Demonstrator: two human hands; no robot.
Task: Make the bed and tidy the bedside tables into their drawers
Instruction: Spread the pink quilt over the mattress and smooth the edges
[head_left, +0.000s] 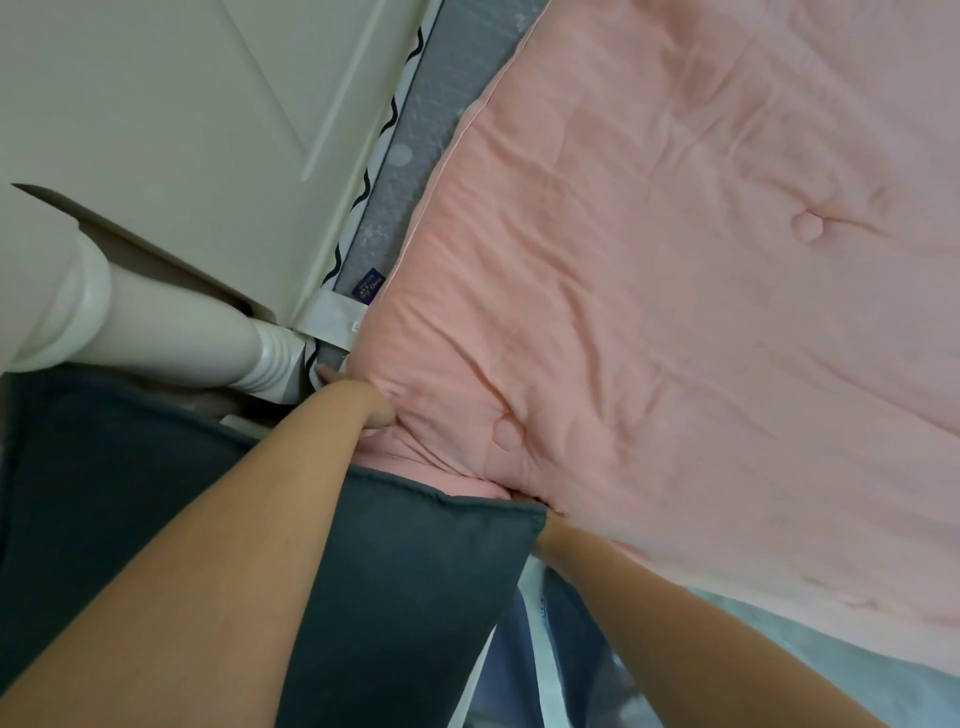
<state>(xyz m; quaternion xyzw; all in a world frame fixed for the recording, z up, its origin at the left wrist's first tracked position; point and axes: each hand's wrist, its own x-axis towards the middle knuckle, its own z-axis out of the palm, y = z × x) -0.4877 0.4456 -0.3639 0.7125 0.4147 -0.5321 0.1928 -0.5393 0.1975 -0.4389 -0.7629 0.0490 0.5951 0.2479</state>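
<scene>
A pink blanket (675, 312) lies spread on the bed (410, 171). A dark pillow (405, 571) seems to rest on the bed's corner.

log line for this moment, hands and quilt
left hand grips pink quilt corner | right hand hidden under quilt edge | dark cushion between arms

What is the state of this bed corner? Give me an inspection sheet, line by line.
Surface: grey mattress bare along the headboard side.
Job's things: pink comforter, wrinkled, covers most of the bed.
Clutter: dark grey cushion at the near edge.
Grippers: left hand tucked into the comforter corner; right hand mostly hidden under its edge.
Cables: nothing seen.
Surroundings: white bedpost, white headboard panel.
</scene>
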